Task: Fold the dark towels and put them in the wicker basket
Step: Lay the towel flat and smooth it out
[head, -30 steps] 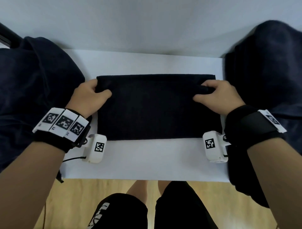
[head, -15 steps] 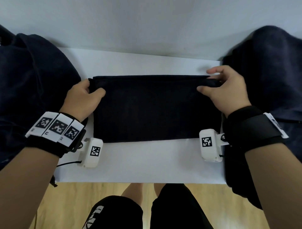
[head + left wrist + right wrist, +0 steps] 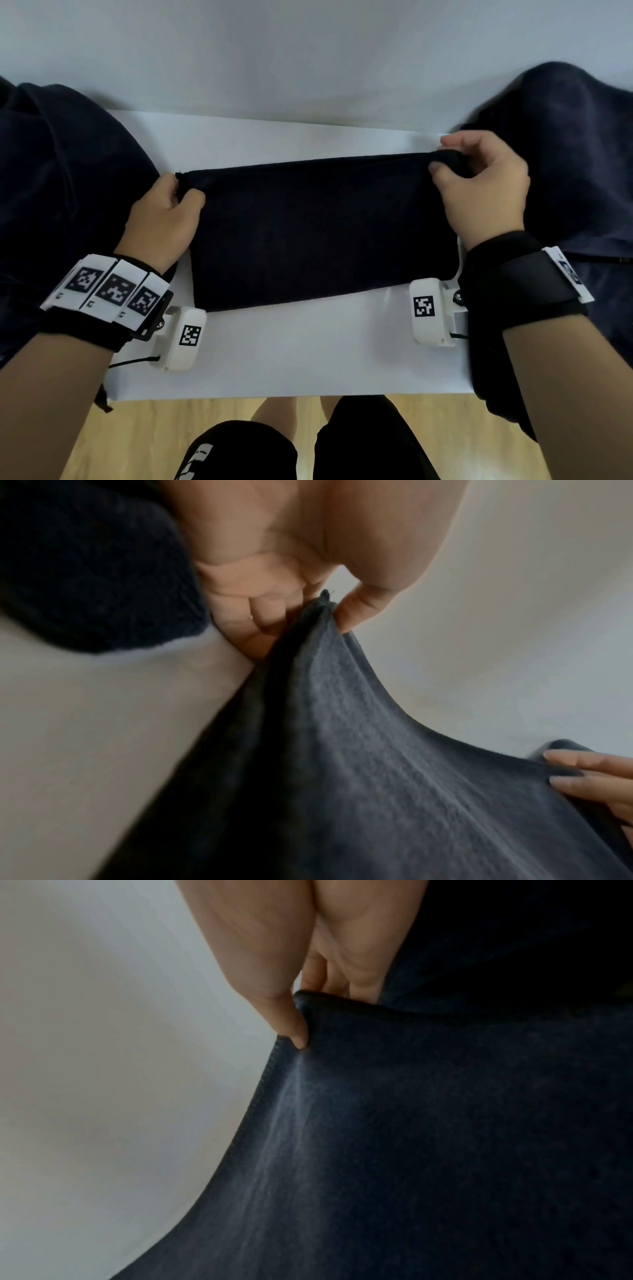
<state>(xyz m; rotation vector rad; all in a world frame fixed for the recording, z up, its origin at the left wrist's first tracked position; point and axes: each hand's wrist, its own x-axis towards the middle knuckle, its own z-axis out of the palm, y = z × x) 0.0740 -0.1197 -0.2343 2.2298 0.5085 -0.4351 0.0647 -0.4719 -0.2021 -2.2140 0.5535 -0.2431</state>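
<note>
A dark folded towel [image 3: 322,233] lies across the white table [image 3: 308,356] in the head view. My left hand [image 3: 178,202] pinches its far left corner between thumb and fingers; the left wrist view shows that corner [image 3: 322,607] held up off the table. My right hand [image 3: 459,168] pinches the far right corner, raised a little higher, and the thumb [image 3: 294,1031] presses the towel [image 3: 445,1123] against the fingers behind it. The towel's far edge is lifted and stretched between both hands; its near edge rests on the table. No wicker basket is in view.
A heap of dark cloth [image 3: 61,192] covers the table's left end and another heap [image 3: 565,164] covers the right end and hangs over the side. A grey wall stands behind the table. My legs [image 3: 274,445] and wooden floor show below the near edge.
Both hands have lifted the towel's far corners off the table and drawn them apart; the right hand has risen higher and farther back than the left.
</note>
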